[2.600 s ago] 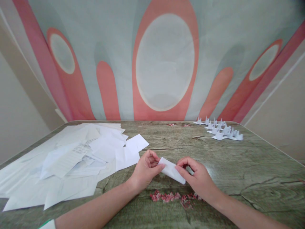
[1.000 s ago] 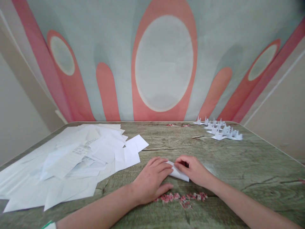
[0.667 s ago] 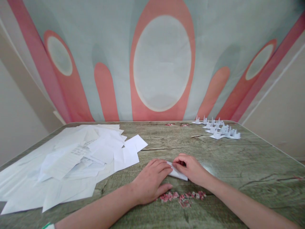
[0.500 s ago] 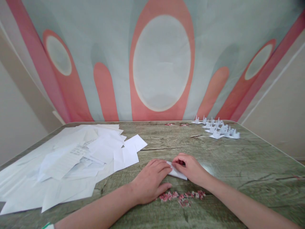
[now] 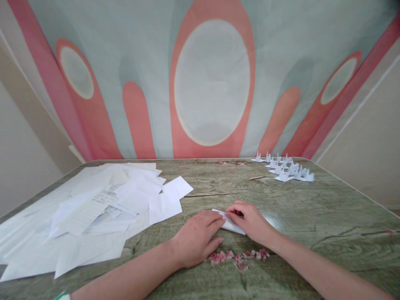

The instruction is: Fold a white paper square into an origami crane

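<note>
Two hands at folded paper (image 5: 233,227), lying on wood-grain table (image 5: 312,216) just beyond printed blossoms (image 5: 239,255). Left hand (image 5: 196,239) laid open, fingertips covering paper's left part, thumb apart. Right hand (image 5: 251,221): thumb and forefinger closed, apparently pinching far edge. Loose white sheets (image 5: 93,208) heaped left; small folded figures (image 5: 283,176) clustered far right, before patterned backdrop (image 5: 214,83).

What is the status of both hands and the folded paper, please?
Left hand on paper, right hand at its edge. Paper folded, on table. Sheets at left, figures far right.
</note>
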`<state>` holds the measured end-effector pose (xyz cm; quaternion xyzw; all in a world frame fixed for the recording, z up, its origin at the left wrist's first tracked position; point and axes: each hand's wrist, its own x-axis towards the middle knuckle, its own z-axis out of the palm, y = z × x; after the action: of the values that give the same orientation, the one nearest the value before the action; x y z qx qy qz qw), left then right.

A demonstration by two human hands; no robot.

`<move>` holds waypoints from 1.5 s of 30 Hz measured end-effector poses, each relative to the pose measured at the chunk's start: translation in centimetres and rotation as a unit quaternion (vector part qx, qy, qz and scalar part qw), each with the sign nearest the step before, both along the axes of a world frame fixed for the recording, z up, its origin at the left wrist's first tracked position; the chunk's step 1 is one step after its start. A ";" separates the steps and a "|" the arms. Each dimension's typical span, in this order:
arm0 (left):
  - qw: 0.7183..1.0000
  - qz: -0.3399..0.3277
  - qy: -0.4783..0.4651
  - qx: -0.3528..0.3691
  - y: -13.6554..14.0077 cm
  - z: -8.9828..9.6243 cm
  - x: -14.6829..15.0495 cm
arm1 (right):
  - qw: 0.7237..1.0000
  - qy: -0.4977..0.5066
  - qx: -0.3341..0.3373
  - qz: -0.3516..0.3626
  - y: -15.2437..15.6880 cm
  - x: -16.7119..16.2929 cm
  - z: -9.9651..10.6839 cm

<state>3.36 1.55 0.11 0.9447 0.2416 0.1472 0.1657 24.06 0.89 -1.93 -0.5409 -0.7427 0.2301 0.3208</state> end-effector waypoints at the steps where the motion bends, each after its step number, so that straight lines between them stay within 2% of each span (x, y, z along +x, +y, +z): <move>1: 1.000 0.006 -0.001 0.001 0.1 -0.1 0.0 | 1.000 0.000 0.001 -0.001 0.0 0.0 0.0; 6: 0.997 0.057 -0.037 -0.031 0.8 -0.6 -0.3 | 1.000 -0.006 -0.001 -0.001 -0.1 0.1 0.1; 10: 0.992 0.067 -0.074 -0.071 1.2 -0.6 -0.3 | 1.000 0.001 -0.005 0.008 -0.2 0.2 0.1; 16: 0.990 0.079 -0.086 -0.081 1.3 -0.4 0.0 | 1.000 0.001 -0.001 0.012 -0.1 0.1 -0.1; 27: 0.998 0.051 -0.043 -0.001 1.5 -1.0 -0.1 | 1.000 -0.011 0.005 0.013 0.1 0.2 -0.4; 34: 0.998 0.053 -0.027 0.022 1.4 -1.4 -0.2 | 0.998 -0.009 -0.019 0.052 -1.1 1.0 1.1; 39: 0.998 0.054 -0.011 0.028 1.3 -1.2 -0.2 | 0.991 -0.081 -0.011 0.107 -2.4 1.6 2.0; 45: 0.998 0.056 0.006 0.038 1.1 -0.5 -0.1 | 0.983 -0.150 0.021 0.100 -2.5 1.5 1.6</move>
<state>3.28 2.61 -0.44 0.9360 0.2896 0.1602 0.1197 25.55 -1.63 -0.29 -0.4854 -0.8374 0.1620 0.1922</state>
